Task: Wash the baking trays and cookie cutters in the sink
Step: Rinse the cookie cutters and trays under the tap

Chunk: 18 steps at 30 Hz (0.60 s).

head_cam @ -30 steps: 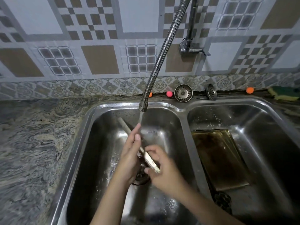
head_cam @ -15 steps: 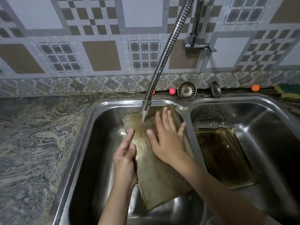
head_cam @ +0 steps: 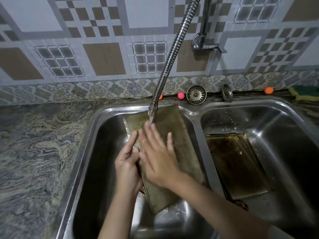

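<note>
The baking tray (head_cam: pixel 181 152) under wash stands tilted in the left basin (head_cam: pixel 96 169), its top edge leaning on the rim at 12 o'clock, its lower end near the drain. Judged reason: the slope lets water from the hose nozzle (head_cam: pixel 151 112) run down its face. The left hand (head_cam: pixel 127 166) has its grip on the tray's left edge, thumb in front and fingers behind, steadying it. The right hand (head_cam: pixel 158 159) lies flat with fingers spread, holding nothing, pressed on the tray face just below the stream; it is blurred, and the judgement is rubbing.

Count: 1 tray in the left basin; at least 1 more tray (head_cam: pixel 236 166), possibly 2 stacked, lies flat in the right basin (head_cam: pixel 284 135) at 3 o'clock. No cookie cutters are identifiable.

On the bench (head_cam: pixel 34 152) ledge at 12 o'clock: 2 strainers (head_cam: pixel 196 94), 3 small balls (head_cam: pixel 181 95), 1 sponge (head_cam: pixel 305 94) at 2 o'clock.
</note>
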### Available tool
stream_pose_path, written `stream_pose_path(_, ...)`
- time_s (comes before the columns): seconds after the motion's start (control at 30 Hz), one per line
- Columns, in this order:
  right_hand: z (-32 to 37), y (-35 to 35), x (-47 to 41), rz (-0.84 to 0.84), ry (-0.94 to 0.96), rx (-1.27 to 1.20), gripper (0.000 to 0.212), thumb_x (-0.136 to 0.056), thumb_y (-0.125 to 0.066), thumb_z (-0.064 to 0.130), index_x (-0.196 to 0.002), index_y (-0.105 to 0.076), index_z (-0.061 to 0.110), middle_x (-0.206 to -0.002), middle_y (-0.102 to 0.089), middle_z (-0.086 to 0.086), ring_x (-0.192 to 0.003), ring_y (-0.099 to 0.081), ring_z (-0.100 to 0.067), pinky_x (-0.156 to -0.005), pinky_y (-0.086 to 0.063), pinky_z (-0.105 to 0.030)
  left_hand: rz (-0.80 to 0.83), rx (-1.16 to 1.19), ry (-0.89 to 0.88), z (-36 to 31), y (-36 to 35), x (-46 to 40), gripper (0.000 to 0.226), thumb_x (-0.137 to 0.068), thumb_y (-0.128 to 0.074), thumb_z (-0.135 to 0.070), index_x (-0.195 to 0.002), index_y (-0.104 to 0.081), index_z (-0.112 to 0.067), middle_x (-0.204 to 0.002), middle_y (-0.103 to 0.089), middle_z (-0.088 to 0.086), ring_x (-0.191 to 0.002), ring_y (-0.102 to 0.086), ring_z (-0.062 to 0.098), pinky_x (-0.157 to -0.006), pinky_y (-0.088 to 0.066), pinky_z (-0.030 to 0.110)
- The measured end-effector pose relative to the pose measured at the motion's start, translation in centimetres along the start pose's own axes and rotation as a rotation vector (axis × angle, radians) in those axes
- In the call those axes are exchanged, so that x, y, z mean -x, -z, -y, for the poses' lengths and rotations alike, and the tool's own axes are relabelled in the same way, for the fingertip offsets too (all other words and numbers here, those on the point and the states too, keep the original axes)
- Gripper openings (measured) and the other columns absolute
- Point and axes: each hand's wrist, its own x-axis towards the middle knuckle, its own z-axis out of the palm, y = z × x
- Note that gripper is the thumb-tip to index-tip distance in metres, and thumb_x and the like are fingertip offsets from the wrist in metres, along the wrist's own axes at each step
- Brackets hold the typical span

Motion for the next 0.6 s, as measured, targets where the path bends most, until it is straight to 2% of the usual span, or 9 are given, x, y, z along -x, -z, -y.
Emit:
stream_pose_path(0.07,0.0,-1.1,2.5,0.04,0.113,0.02,0.064,-0.095,-0.025,0.043,-0.153,-0.01,0.022,-0.161,0.005,0.004,-0.148,0.009,-0.01,-0.116,0.003,-0.054,-0.012,0.067,0.0,-1.0,0.8,-0.7,0.038,-0.079,-0.055,0.001,-0.1,-0.076,-0.023,-0.122,-0.065,0.014,-0.1,-0.068,0.018,-0.088,-0.055,0.031)
stream_pose_path(0.13,-2.5,-0.8,3.5,0.097,0.112,0.032,0.063,-0.097,-0.02,0.05,-0.152,0.002,0.031,-0.16,0.014,0.009,-0.146,0.015,-0.009,-0.115,0.005,-0.057,-0.031,0.105,-0.001,-2.2,2.4,-1.3,0.044,-0.085,-0.046,0.003,-0.102,-0.075,-0.026,-0.108,-0.072,0.004,-0.096,-0.069,0.017,-0.085,-0.057,0.035)
stream_pose_path(0.23,-5.9,1.0,1.5,0.106,-0.114,0.074,0.066,-0.092,-0.009,0.057,-0.149,0.013,0.031,-0.155,0.03,0.008,-0.142,0.029,-0.01,-0.111,0.009,-0.065,-0.06,0.057,0.035,-2.1,3.5,-1.2,0.05,-0.091,-0.038,0.007,-0.106,-0.073,-0.025,-0.098,-0.074,0.003,-0.09,-0.066,0.014,-0.091,-0.053,0.042)
stream_pose_path(0.3,-5.5,2.1,-0.9,0.073,-0.206,0.111,0.071,-0.091,-0.006,0.056,-0.151,0.008,0.022,-0.157,0.025,0.0,-0.142,0.03,-0.014,-0.109,0.015,-0.062,-0.017,0.036,0.097,-0.8,2.2,-0.3,0.047,-0.093,-0.036,0.007,-0.112,-0.069,-0.021,-0.093,-0.073,0.004,-0.091,-0.069,0.017,-0.089,-0.053,0.041)
stream_pose_path(0.37,-3.3,2.2,-2.2,0.057,-0.117,0.126,0.07,-0.093,-0.009,0.054,-0.153,-0.007,0.018,-0.161,0.004,-0.005,-0.143,0.023,-0.016,-0.109,0.013,-0.066,0.025,0.047,0.138,0.4,0.6,0.5,0.046,-0.093,-0.036,0.008,-0.116,-0.065,-0.018,-0.109,-0.07,0.009,-0.095,-0.069,0.017,-0.085,-0.056,0.036)
stream_pose_path(0.4,-2.1,1.9,-2.0,0.06,-0.027,0.118,0.068,-0.093,-0.013,0.052,-0.153,-0.012,0.019,-0.162,-0.002,-0.003,-0.144,0.018,-0.014,-0.111,0.01,-0.066,0.019,0.054,0.138,0.5,0.3,0.4,0.047,-0.091,-0.035,0.01,-0.114,-0.066,-0.017,-0.116,-0.067,0.008,-0.102,-0.067,0.017,-0.088,-0.055,0.034)
stream_pose_path(0.5,-0.8,0.2,1.6,0.118,0.206,0.125,0.062,-0.096,-0.027,0.045,-0.153,-0.014,0.024,-0.161,0.003,0.005,-0.147,0.011,-0.011,-0.113,0.005,-0.055,-0.05,0.09,0.101,-0.8,1.7,-1.0,0.046,-0.087,-0.04,0.007,-0.111,-0.07,-0.018,-0.127,-0.062,0.014,-0.122,-0.056,0.028,-0.105,-0.042,0.044)
stream_pose_path(0.53,-1.4,-0.2,2.8,0.156,0.237,0.123,0.061,-0.097,-0.028,0.046,-0.153,-0.011,0.029,-0.161,0.007,0.007,-0.147,0.012,-0.011,-0.113,0.006,-0.053,-0.068,0.121,0.087,-1.6,2.7,-1.3,0.043,-0.082,-0.049,0.004,-0.11,-0.071,-0.02,-0.126,-0.063,0.015,-0.121,-0.057,0.03,-0.104,-0.043,0.047)
stream_pose_path(0.6,-3.7,0.1,3.6,0.194,0.208,0.113,0.059,-0.097,-0.023,0.051,-0.151,-0.002,0.04,-0.159,0.017,0.01,-0.146,0.018,-0.011,-0.113,0.009,-0.055,-0.047,0.16,0.056,-2.8,4.0,-1.4,0.047,-0.06,-0.071,-0.009,-0.104,-0.074,-0.025,-0.108,-0.072,0.007,-0.11,-0.064,0.023,-0.093,-0.051,0.041)
